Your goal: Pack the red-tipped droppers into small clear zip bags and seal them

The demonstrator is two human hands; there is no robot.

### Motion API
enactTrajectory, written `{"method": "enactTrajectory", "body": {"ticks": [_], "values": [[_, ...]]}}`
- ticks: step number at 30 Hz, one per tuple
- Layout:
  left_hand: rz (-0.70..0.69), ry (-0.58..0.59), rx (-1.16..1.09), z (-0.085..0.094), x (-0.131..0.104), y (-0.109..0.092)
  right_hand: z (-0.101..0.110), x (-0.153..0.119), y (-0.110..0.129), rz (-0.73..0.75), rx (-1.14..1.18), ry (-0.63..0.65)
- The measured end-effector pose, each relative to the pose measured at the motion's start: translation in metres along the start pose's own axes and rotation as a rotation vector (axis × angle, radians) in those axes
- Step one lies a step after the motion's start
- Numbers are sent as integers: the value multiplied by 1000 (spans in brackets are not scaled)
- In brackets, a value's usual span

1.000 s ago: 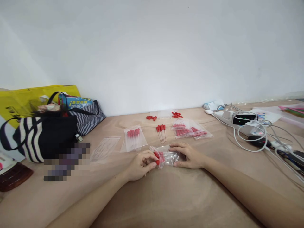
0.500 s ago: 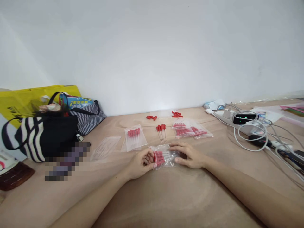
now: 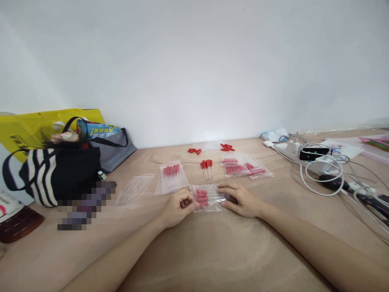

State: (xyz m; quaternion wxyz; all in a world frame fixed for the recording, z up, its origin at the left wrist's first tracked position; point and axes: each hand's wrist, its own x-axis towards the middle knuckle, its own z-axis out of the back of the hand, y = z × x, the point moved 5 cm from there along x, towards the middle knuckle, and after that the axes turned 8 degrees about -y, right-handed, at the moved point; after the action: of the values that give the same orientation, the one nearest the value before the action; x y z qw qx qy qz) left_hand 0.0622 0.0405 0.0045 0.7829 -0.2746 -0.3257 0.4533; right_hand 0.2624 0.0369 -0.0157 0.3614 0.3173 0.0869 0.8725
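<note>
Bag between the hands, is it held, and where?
The left hand seems to pinch the clear bag by its left edge; the right hand touches the right end.

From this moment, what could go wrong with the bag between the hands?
The red tops lie close to the edge of the clear bag by the left hand; if that end is open, which I can't tell, they might slip out.

The right hand rests on the thin, creased plastic, so pressing could bunch it.

Loose red-topped sticks lie just beyond the bag, and a forward nudge might scatter them.
</note>
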Motion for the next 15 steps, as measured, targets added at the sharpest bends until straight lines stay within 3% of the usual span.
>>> {"method": "enactTrajectory", "body": {"ticks": [6, 9, 12, 15], "values": [[120, 8, -9, -4, -3, 7, -1, 0, -1, -7, -6, -6], [155, -97, 12, 7, 5, 13, -1, 0, -2, -13, -13, 11], [107, -213, 102, 17, 30, 15, -1, 0, -2, -17, -15, 9], [110, -213, 217, 13, 69, 16, -1, -1, -1, -17, -11, -1]]}}
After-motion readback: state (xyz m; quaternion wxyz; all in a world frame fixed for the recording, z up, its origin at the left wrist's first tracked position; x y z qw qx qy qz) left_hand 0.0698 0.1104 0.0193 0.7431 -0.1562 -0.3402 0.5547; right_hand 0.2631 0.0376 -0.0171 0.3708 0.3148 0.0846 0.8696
